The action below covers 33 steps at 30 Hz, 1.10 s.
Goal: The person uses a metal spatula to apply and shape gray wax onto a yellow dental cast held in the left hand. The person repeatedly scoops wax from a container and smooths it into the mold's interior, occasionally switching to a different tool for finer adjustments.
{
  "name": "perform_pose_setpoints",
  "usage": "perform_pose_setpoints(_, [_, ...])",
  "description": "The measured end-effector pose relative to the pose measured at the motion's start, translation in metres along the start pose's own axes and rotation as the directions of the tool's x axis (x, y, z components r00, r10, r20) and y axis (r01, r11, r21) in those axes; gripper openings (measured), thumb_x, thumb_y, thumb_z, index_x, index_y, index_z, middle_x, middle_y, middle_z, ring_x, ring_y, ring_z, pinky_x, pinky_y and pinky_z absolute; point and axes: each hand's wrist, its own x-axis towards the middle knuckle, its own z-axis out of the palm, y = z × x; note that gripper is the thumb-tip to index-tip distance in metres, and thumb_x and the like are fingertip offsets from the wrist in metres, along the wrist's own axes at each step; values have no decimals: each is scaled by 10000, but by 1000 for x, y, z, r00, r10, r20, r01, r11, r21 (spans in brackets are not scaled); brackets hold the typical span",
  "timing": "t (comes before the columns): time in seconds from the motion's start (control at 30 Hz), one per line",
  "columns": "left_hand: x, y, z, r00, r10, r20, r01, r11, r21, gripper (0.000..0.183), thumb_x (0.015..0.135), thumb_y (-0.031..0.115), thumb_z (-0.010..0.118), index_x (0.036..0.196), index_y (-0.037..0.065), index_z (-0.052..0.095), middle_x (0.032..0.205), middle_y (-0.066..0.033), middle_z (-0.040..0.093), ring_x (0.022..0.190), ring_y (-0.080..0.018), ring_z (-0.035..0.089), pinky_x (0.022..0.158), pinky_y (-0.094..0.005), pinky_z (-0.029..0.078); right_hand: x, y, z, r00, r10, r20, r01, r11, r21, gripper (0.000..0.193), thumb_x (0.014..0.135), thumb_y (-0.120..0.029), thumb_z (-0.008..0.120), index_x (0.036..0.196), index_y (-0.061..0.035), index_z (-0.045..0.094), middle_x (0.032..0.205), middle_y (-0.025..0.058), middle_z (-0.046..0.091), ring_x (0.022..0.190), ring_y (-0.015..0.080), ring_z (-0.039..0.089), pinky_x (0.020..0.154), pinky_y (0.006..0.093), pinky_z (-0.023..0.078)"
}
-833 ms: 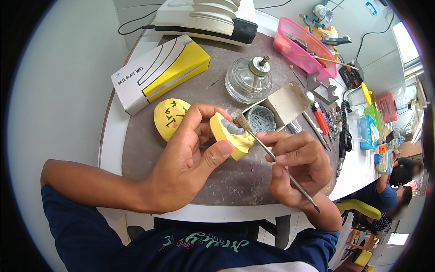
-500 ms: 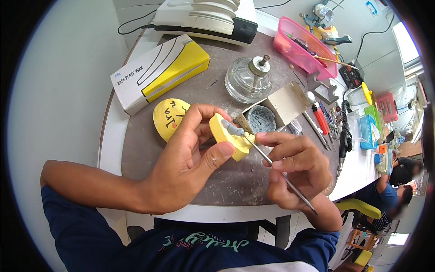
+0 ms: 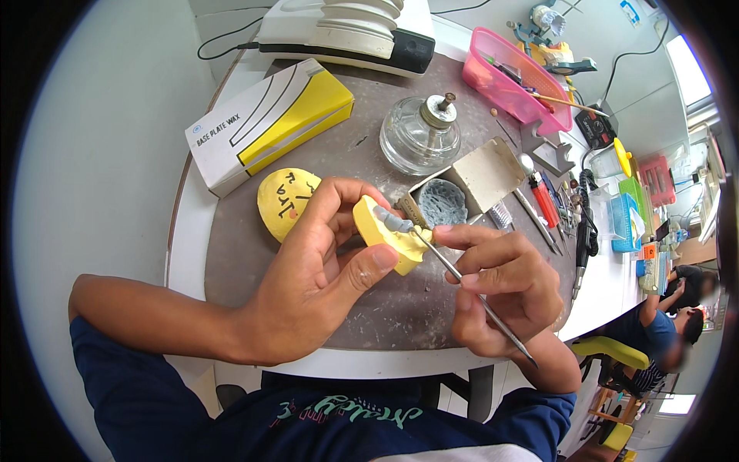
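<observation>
My left hand (image 3: 308,289) is closed around a yellow dental cast (image 3: 373,228), thumb on its near side. Grey wax (image 3: 392,220) covers some of the teeth along the cast's ridge. In my right hand (image 3: 512,289) a thin metal wax carver (image 3: 493,313) is held like a pen. Its tip meets the cast by the end of the grey wax, and my right fingertips are close to the cast's right end. Beyond the cast sits a small open cardboard box (image 3: 486,179) with a lump of grey-blue wax (image 3: 441,202) in it. A round yellow plaster piece with handwriting (image 3: 281,202) lies behind my left hand.
A glass spirit lamp (image 3: 420,138) stands behind the cast. Further left are a white and yellow box (image 3: 269,127) and a white machine with a ribbed hose (image 3: 346,42). A pink basket (image 3: 508,85), hand tools (image 3: 543,208) and a handpiece (image 3: 583,254) lie right. Two people sit far right.
The view has shifted very slightly. Both hands, the cast and the carver stay nearly where they were; a person at the far right has moved an arm.
</observation>
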Motion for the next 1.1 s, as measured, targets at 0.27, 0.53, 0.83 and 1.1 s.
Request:
perform_pose_setpoints(0.27, [0, 1, -1, 1000, -2, 7, 1, 1000, 27, 390, 976, 116, 574, 1267, 26, 331, 1192, -109, 498, 1111, -112, 505, 966, -265, 452, -1, -1, -1, 1000, 10, 14, -9, 1000, -28, 270, 642, 129, 679, 871, 30, 577, 803, 150, 635, 879, 361, 713, 743, 369, 586])
perform_pose_setpoints(0.53, [0, -1, -2, 1000, 10, 16, -10, 1000, 19, 394, 972, 112, 581, 1266, 31, 331, 1198, -110, 498, 1116, -111, 504, 976, -266, 447, -3, 0, 1, 1000, -9, -9, 9, 999, -44, 253, 644, 119, 688, 853, 28, 580, 801, 144, 642, 870, 362, 713, 742, 370, 588])
perform_pose_setpoints(0.83, [0, -1, -1, 1000, 0, 15, 0, 1000, 15, 394, 968, 105, 585, 1260, 31, 331, 1207, -107, 482, 1119, -112, 507, 983, -267, 451, -4, 0, 0, 1000, -6, -5, 5, 998, -56, 245, 644, 101, 701, 846, 14, 592, 800, 137, 643, 868, 367, 714, 716, 368, 589])
perform_pose_setpoints(1.1, [1, -2, -2, 1000, 4, 17, -4, 1000, 8, 401, 964, 138, 595, 1255, 41, 338, 1228, -125, 490, 1156, -134, 506, 1010, -287, 430, -3, -1, -1, 1000, -23, 20, 25, 996, -86, 250, 644, 90, 714, 853, 9, 602, 794, 139, 650, 866, 370, 715, 706, 371, 594])
